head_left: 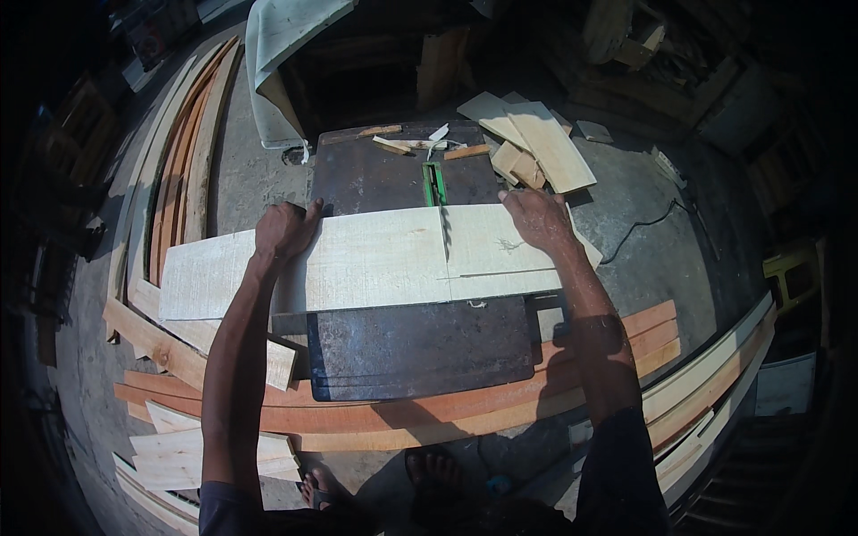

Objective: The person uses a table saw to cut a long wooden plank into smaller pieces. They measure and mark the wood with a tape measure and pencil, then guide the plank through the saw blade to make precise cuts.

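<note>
A wide pale wooden board [366,259] lies crosswise over the dark metal top of a table saw [420,348]. My left hand [286,230] is closed over the board's far edge, left of the middle. Near the right end, my right hand [538,219] grips the same far edge, thumb side inward. Between my hands the saw blade [444,223] stands in the board, and a straight cut runs from the far edge toward me. Just beyond the board shows a green slot insert [433,183] in the saw top. My fingertips under the board are hidden.
Wood offcuts [433,146] lie at the saw's far end, with pale board pieces [545,143] beyond on the right. Long planks [183,170] lie at the left, reddish planks [429,411] on the near side. A black cable [639,234] crosses the floor at the right.
</note>
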Action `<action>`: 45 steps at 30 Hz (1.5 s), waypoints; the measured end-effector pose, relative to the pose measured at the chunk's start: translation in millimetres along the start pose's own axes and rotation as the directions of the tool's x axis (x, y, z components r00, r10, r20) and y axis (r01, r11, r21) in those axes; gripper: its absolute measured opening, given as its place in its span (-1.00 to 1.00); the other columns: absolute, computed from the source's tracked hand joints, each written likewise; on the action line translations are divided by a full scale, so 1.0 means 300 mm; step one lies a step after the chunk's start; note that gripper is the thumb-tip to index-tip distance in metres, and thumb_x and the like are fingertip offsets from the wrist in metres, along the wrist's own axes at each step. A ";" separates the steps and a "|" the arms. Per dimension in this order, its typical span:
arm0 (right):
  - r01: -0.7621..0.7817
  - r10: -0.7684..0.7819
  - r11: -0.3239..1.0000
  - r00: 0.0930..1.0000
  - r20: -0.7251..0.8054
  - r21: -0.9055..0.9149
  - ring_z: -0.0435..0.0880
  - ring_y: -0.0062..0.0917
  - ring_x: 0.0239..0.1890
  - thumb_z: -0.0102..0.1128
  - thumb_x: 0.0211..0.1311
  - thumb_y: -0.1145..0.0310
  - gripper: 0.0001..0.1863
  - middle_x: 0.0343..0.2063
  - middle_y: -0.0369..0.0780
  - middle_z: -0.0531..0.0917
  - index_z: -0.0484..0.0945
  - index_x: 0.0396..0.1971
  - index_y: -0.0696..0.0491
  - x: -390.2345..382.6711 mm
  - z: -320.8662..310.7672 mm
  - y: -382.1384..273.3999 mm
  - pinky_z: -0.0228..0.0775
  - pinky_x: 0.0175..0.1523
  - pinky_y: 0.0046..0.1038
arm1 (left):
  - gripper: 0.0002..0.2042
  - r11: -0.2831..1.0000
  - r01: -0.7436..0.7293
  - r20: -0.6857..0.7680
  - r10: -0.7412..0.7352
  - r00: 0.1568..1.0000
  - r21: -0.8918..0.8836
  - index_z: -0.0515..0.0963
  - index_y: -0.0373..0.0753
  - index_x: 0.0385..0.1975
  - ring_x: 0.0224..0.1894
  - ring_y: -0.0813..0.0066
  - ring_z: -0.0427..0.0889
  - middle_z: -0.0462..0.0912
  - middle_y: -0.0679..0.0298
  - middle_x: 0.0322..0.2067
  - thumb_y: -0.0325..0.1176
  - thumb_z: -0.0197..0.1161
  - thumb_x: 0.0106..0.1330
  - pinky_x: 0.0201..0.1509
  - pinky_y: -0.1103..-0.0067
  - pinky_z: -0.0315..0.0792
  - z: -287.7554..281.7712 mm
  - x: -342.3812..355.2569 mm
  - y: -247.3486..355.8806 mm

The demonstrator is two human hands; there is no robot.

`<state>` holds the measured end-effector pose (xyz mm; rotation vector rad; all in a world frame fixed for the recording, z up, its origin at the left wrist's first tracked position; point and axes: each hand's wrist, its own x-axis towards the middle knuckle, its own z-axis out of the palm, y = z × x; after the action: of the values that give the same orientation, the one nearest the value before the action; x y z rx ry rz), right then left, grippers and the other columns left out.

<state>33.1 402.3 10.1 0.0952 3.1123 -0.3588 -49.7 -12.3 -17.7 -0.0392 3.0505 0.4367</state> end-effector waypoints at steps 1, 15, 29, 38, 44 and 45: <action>-0.003 0.003 1.000 1.000 0.001 -0.004 0.68 -0.14 -0.05 -0.20 0.64 0.00 -0.44 -0.25 -0.04 0.74 0.68 -0.24 0.13 0.002 -0.001 -0.001 0.20 0.23 0.03 | -0.30 1.000 0.001 0.002 -0.001 1.000 -0.001 0.77 -0.42 -0.35 -0.21 -0.19 0.79 0.75 -0.25 -0.35 0.26 0.10 0.44 -0.03 0.13 0.63 -0.001 0.001 0.000; -0.039 0.039 0.999 0.998 0.044 -0.001 0.69 -0.11 -0.09 -0.18 0.63 -0.01 -0.41 -0.30 -0.02 0.74 0.67 -0.32 0.16 0.022 -0.015 -0.013 0.22 0.21 0.01 | -0.28 1.000 0.006 0.001 -0.006 1.000 0.000 0.77 -0.43 -0.34 -0.19 -0.18 0.79 0.76 -0.24 -0.34 0.28 0.09 0.44 -0.02 0.14 0.63 0.001 0.021 0.003; -0.015 0.015 1.000 1.000 -0.006 -0.001 0.70 -0.13 -0.10 -0.17 0.63 -0.02 -0.40 -0.33 -0.03 0.74 0.68 -0.34 0.17 0.040 0.005 0.000 0.24 0.18 0.00 | -0.27 0.999 0.013 -0.028 -0.012 1.000 0.044 0.76 -0.44 -0.25 -0.17 -0.15 0.80 0.77 -0.23 -0.31 0.30 0.09 0.44 -0.02 0.13 0.64 0.009 0.040 0.000; 0.013 -0.013 1.000 0.999 -0.030 0.012 0.71 -0.06 -0.11 -0.16 0.62 -0.02 -0.40 -0.33 0.01 0.74 0.68 -0.35 0.17 0.048 0.013 0.009 0.25 0.18 0.04 | -0.27 1.000 0.016 0.009 -0.016 1.000 0.012 0.75 -0.45 -0.24 -0.17 -0.17 0.80 0.76 -0.26 -0.29 0.29 0.10 0.44 0.00 0.14 0.64 -0.001 0.042 0.006; 0.017 -0.016 1.000 0.999 -0.038 0.013 0.71 -0.06 -0.12 -0.15 0.62 -0.01 -0.40 -0.35 0.00 0.74 0.68 -0.37 0.18 0.044 0.016 0.011 0.25 0.17 0.04 | -0.26 1.000 0.014 -0.030 -0.013 0.999 0.027 0.74 -0.46 -0.26 -0.14 -0.25 0.77 0.75 -0.30 -0.28 0.28 0.05 0.46 0.03 0.10 0.62 0.007 0.032 0.009; 0.018 -0.017 1.000 0.999 -0.041 0.013 0.71 -0.06 -0.13 -0.15 0.62 -0.01 -0.40 -0.36 0.00 0.74 0.68 -0.37 0.18 0.042 0.017 0.012 0.25 0.17 0.04 | -0.26 1.000 0.009 -0.029 -0.008 1.000 0.024 0.74 -0.47 -0.25 -0.13 -0.26 0.77 0.74 -0.31 -0.28 0.28 0.04 0.47 0.04 0.10 0.62 0.008 0.031 0.009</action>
<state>20.7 405.5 4.2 0.0764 3.1533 -0.3837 -59.0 -9.2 -19.8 -0.0577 3.0824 0.4016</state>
